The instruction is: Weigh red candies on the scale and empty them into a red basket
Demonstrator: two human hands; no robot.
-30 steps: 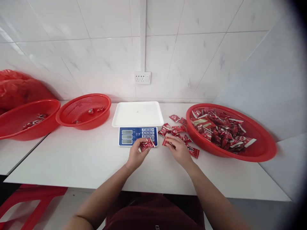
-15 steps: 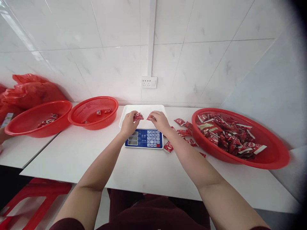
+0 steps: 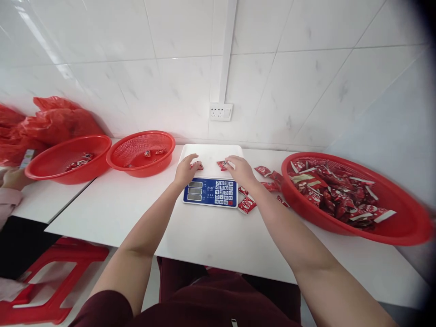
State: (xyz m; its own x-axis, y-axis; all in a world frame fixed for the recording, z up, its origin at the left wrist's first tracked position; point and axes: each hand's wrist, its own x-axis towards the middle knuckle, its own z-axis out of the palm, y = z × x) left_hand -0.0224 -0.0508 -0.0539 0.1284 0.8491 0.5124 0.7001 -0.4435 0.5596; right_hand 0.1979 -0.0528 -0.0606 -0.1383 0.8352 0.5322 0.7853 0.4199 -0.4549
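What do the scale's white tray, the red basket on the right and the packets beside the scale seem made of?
White tray: probably moulded plastic, smooth and matte; evenly white with rounded corners, though coated metal is possible.
Red basket: likely moulded plastic, slightly glossy; uniform colour, smooth rim.
Packets: seemingly thin plastic or foil film, printed, somewhat shiny; creased, with flat ends.

The blue-and-white rectangular plastic scale (image 3: 208, 182) is viewed at close range from head height above its near side, with the view directed forward and down; glossy white marbled wall tiles (image 3: 184, 95) are included beyond it.
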